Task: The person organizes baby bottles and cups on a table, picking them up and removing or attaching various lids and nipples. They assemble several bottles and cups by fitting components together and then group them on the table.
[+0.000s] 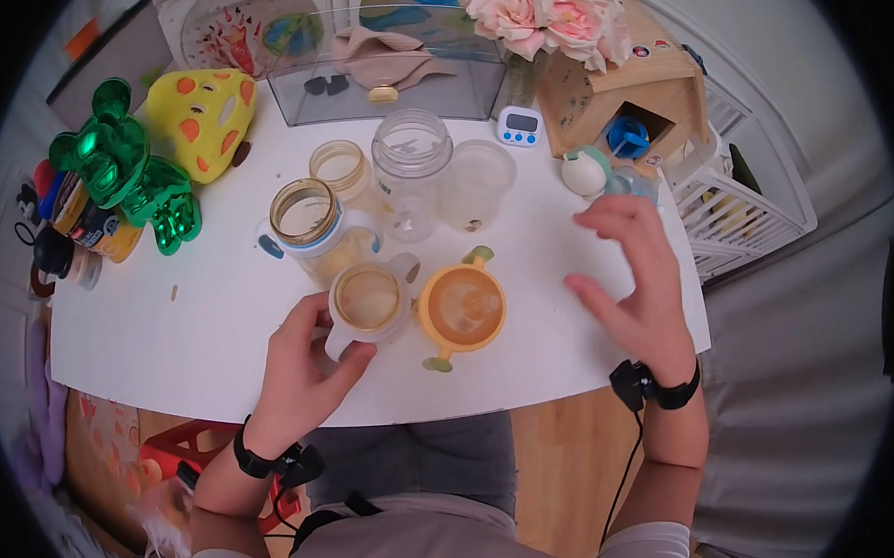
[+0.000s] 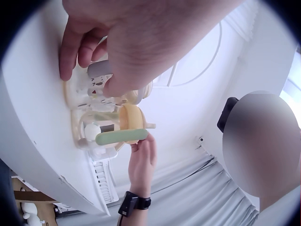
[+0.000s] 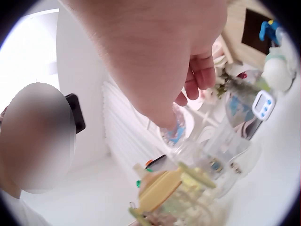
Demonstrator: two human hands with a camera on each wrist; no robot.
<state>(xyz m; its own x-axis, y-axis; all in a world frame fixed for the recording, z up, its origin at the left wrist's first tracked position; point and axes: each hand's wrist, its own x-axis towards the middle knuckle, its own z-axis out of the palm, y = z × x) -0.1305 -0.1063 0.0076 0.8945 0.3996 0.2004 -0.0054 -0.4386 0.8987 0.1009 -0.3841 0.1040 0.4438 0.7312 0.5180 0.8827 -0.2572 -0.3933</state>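
Observation:
My left hand [image 1: 309, 366] grips a clear baby bottle [image 1: 368, 298] with pale grey handles and an open amber rim, its thumb at the near handle. In the left wrist view the fingers [image 2: 71, 54] reach down along its printed side. Just right of it stands a cup with a yellow rim [image 1: 463, 305] and green-tipped handles, a clear spout inside. My right hand [image 1: 638, 287] is raised over the right side of the table, thumb and fingers spread apart and holding nothing. Behind the left hand stands an open bottle [image 1: 305, 213] with blue-white handles.
Further back on the white table [image 1: 195, 338] are a small amber-rimmed bottle [image 1: 340, 167], a wide clear bottle [image 1: 411, 143] and a frosted container [image 1: 483, 181]. A timer [image 1: 519, 127], a wooden house [image 1: 625, 92] and a green shiny figure [image 1: 113, 160] stand around the edges.

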